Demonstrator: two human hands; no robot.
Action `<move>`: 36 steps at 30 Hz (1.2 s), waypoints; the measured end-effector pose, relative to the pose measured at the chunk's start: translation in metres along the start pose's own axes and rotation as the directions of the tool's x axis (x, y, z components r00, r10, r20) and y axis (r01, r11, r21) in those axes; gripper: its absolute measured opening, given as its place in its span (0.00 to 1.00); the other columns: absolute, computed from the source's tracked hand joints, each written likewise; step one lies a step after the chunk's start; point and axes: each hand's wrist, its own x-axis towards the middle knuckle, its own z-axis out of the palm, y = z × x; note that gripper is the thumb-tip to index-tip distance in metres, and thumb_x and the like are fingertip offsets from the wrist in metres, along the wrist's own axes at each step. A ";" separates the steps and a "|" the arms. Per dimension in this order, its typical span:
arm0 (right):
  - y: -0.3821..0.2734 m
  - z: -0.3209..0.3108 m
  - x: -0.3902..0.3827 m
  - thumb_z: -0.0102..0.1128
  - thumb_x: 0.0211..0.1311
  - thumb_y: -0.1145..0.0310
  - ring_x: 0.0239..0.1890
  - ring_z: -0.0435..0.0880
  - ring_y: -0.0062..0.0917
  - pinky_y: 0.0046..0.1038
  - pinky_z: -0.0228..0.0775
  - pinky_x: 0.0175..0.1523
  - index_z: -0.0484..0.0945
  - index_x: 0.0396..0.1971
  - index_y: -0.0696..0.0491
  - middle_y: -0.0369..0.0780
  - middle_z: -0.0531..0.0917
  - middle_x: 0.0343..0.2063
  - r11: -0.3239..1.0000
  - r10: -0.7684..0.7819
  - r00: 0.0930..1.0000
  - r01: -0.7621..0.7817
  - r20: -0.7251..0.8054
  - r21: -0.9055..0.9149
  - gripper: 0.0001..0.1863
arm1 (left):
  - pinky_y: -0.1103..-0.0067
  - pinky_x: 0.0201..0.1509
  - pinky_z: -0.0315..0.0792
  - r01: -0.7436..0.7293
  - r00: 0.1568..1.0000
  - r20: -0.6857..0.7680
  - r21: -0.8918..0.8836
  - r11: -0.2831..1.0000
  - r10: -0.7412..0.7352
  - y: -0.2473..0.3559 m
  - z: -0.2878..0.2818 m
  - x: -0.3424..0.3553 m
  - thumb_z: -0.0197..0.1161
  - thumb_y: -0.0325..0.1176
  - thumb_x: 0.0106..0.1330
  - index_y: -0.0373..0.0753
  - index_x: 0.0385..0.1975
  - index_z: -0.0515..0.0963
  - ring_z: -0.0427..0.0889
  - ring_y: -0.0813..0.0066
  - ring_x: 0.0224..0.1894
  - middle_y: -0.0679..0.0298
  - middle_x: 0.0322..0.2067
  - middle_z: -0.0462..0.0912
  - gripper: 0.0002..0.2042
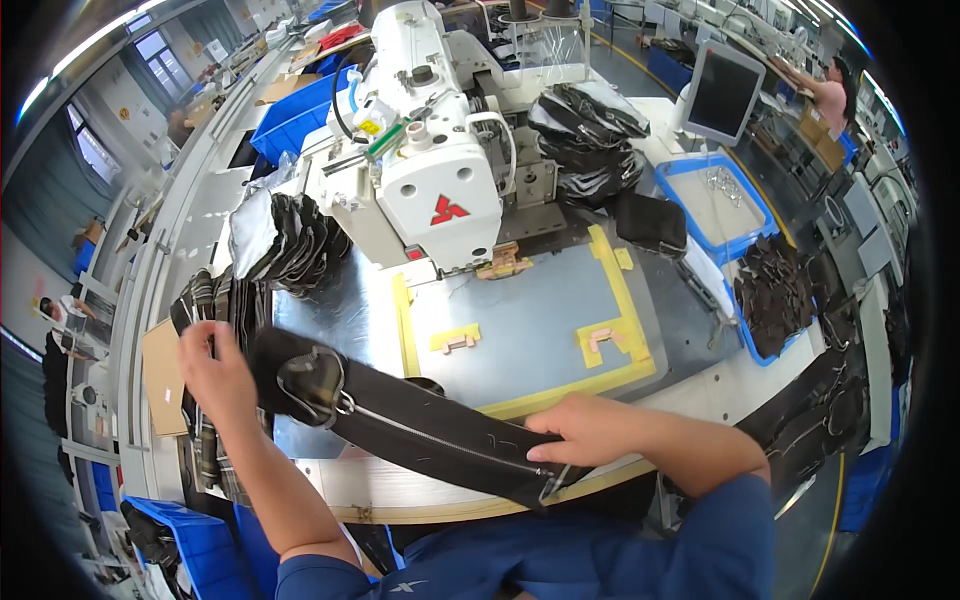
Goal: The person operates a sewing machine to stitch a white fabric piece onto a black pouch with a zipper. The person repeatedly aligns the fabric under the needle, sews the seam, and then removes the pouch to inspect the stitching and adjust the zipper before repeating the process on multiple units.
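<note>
Head view: left hand and right hand grip a black zippered strip (flat).

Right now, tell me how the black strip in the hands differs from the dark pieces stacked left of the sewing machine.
The zipper strip lies flat and stretched out across the table edge; the stacked pieces are folded and fanned in a pile. The strip is held at both ends, left hand and right hand; the stack is untouched. The strip shows a silver zipper and metal ring; the stack shows pale linings. Both are dark fabric.
</note>
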 end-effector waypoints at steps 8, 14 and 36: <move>-0.059 -0.054 0.003 0.68 0.73 0.55 0.26 0.81 0.33 0.35 0.71 0.34 0.84 0.31 0.57 0.48 0.83 0.26 0.992 -0.124 0.987 0.120 0.101 0.036 0.19 | 0.67 0.56 0.80 0.229 -0.112 0.641 -0.727 0.647 0.759 0.158 -0.001 -0.045 0.85 0.42 0.53 0.34 0.59 0.83 0.89 0.51 0.49 0.49 0.46 0.90 0.33; -0.006 -0.045 0.000 0.51 0.76 0.34 0.52 0.87 0.35 0.38 0.79 0.59 0.79 0.58 0.61 0.48 0.87 0.54 0.116 -0.366 0.807 0.534 -0.464 0.837 0.39 | 0.73 0.37 0.76 0.334 -0.161 0.463 -0.806 0.490 0.872 0.202 -0.004 -0.017 0.80 0.33 0.63 0.31 0.39 0.87 0.83 0.71 0.29 0.56 0.26 0.87 0.13; -0.022 0.013 0.019 0.73 0.71 0.58 0.61 0.83 0.32 0.36 0.73 0.68 0.80 0.65 0.56 0.46 0.86 0.57 0.783 -0.152 0.962 0.256 -0.225 0.567 0.28 | 0.74 0.49 0.86 0.674 0.686 0.581 -0.734 -0.084 0.437 0.207 0.005 0.018 0.69 0.19 0.69 0.28 0.53 0.83 0.91 0.69 0.42 0.55 0.45 0.92 0.14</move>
